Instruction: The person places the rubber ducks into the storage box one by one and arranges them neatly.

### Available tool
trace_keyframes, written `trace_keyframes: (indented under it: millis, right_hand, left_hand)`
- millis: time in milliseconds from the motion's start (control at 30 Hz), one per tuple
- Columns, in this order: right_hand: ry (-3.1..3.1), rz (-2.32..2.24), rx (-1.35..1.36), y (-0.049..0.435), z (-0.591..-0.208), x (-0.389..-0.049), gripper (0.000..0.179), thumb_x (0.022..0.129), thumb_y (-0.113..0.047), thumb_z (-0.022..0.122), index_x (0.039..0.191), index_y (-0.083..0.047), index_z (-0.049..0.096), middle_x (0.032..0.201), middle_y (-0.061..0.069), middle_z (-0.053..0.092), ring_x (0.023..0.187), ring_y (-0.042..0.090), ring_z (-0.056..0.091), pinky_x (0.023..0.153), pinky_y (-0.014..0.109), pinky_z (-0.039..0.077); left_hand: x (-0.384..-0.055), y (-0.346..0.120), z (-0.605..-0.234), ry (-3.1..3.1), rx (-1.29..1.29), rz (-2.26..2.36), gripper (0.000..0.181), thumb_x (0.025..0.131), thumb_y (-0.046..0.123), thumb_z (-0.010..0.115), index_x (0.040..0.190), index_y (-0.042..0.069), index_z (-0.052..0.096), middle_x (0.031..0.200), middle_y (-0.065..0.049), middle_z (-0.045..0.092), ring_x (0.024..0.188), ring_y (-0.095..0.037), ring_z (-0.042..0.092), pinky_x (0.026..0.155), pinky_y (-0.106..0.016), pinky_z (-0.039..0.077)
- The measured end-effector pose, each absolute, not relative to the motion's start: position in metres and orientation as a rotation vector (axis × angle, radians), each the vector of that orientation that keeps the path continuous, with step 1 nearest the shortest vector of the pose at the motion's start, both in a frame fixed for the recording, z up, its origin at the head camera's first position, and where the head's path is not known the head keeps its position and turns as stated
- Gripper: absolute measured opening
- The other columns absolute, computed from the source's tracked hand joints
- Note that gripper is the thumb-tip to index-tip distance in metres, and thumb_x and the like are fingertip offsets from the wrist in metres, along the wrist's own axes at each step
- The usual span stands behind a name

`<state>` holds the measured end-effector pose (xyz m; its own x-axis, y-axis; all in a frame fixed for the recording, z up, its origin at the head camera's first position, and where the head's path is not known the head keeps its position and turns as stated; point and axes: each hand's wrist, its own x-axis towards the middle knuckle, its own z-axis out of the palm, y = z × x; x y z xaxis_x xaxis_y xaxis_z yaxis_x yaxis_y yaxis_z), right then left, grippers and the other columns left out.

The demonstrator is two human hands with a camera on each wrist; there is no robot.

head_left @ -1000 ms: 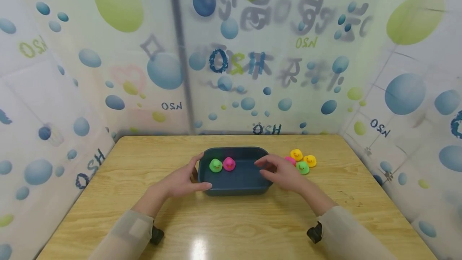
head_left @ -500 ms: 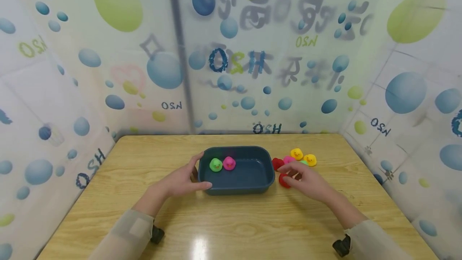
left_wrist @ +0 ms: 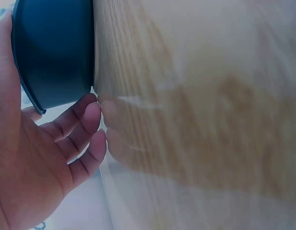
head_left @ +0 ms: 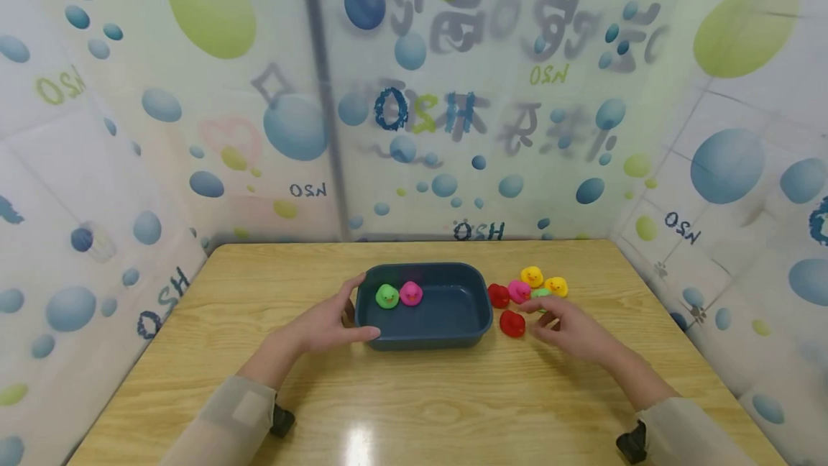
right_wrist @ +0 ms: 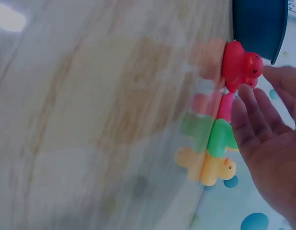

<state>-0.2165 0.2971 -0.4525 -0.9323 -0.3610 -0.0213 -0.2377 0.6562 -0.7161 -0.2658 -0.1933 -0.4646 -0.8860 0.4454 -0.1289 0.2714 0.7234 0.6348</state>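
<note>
A dark blue plastic basin [head_left: 427, 342] sits mid-table with a green rubber duck [head_left: 387, 297] and a pink rubber duck [head_left: 411, 293] in its left part. My left hand [head_left: 323, 322] holds the basin's left end, thumb over the near rim and index finger by the far corner; other fingertips touch the tabletop in the left wrist view. My right hand [head_left: 569, 326] hovers with loosely bent fingers, nothing in them, just right of a red rubber duck [head_left: 512, 323]. Behind it are another red duck [head_left: 498, 295], a pink duck [head_left: 520, 291] and a partly hidden green duck [head_left: 540, 296].
Two yellow rubber ducks [head_left: 532, 277] stand at the back of the cluster, right of the basin. The wooden table [head_left: 414, 401] ends at a bubble-patterned curtain [head_left: 414, 185] behind and on both sides.
My right hand has moved from over the basin's right side rightward past the near red duck, uncovering the two red ducks. The left hand, basin and ducks inside stay put.
</note>
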Motion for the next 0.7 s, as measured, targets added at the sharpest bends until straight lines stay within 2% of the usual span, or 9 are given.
trace_keyframes:
  millis: [100,267,567,700]
  right_hand:
    - [2.642,-1.135,-0.556,0.298,-0.4562,-0.2191,0.044,0.103,-0.008,0.075,0.146,-0.011,0.066,0.146,0.021,0.065,0.109,0.024,0.071,0.085,0.024,0.059]
    - [2.604,-1.122,-0.59,0.2955,-0.4578,-0.2208,0.042,0.103,-0.008,0.075,0.145,-0.014,0.068,0.149,0.02,0.064,0.113,0.026,0.071,0.089,0.023,0.058]
    - [2.642,-1.042,-0.422,0.2925,-0.4575,-0.2177,0.048,0.1,-0.013,0.081,0.145,-0.023,0.07,0.135,0.01,0.067,0.107,0.022,0.065,0.082,0.028,0.058]
    - [2.629,-1.059,-0.407,0.2913,-0.458,-0.217,0.046,0.099,-0.014,0.082,0.143,-0.022,0.071,0.131,0.009,0.066,0.105,0.022,0.064,0.081,0.029,0.058]
  left_hand:
    - [-0.2658,-0.1934,-0.465,2.653,0.559,0.919,0.117,0.091,0.068,0.08,0.177,0.03,0.01,0.124,-0.009,0.068,0.104,-0.019,0.065,0.089,-0.043,0.055]
    - [-0.2647,-0.1931,-0.4648,2.65,0.543,0.92,0.117,0.091,0.069,0.08,0.177,0.031,0.01,0.125,-0.009,0.067,0.105,-0.02,0.065,0.091,-0.044,0.055]
    - [-0.2636,-0.1922,-0.4636,2.657,0.529,0.918,0.117,0.091,0.069,0.08,0.177,0.032,0.01,0.125,-0.009,0.067,0.103,-0.02,0.065,0.088,-0.042,0.055]
    - [-0.2635,-0.1927,-0.4638,2.657,0.534,0.922,0.117,0.091,0.069,0.08,0.177,0.032,0.01,0.124,-0.009,0.067,0.103,-0.02,0.065,0.088,-0.042,0.055]
